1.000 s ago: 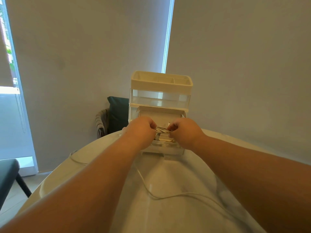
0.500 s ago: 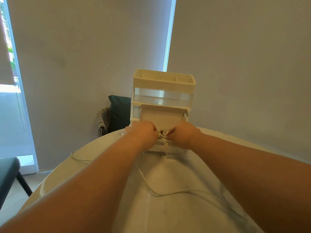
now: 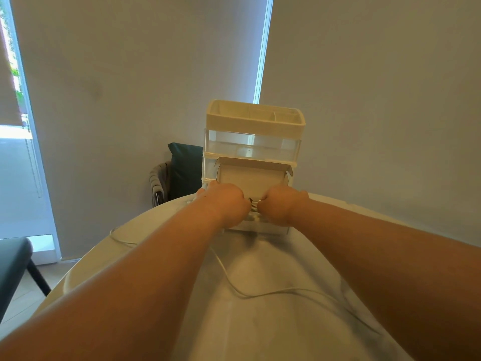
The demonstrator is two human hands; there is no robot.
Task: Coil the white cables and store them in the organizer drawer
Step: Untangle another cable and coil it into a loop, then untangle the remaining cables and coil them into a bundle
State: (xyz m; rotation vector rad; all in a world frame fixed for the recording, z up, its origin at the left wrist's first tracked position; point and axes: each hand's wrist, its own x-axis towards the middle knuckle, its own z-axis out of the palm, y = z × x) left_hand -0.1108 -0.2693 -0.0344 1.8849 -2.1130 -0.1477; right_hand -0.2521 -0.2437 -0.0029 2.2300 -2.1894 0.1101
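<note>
Head view: both forearms reach toward 12 o'clock across the table (image 3: 260, 329)
Left hand (image 3: 223, 204): knuckles up, fingers curled, pinching one end of the coiled cable (image 3: 253, 211)
Right hand (image 3: 282, 207): fingers curled the same way, gripping the other end
Coiled cable: small white bundle between both hands, over the open drawer (image 3: 270, 229)
Organizer (image 3: 255, 121): cream, upright at the table's 12 o'clock edge
Loose cable (image 3: 226, 278): trails from under the left hand toward 4 o'clock on the table
Cushion (image 3: 184, 168): dark, at the organizer's 9 o'clock
</note>
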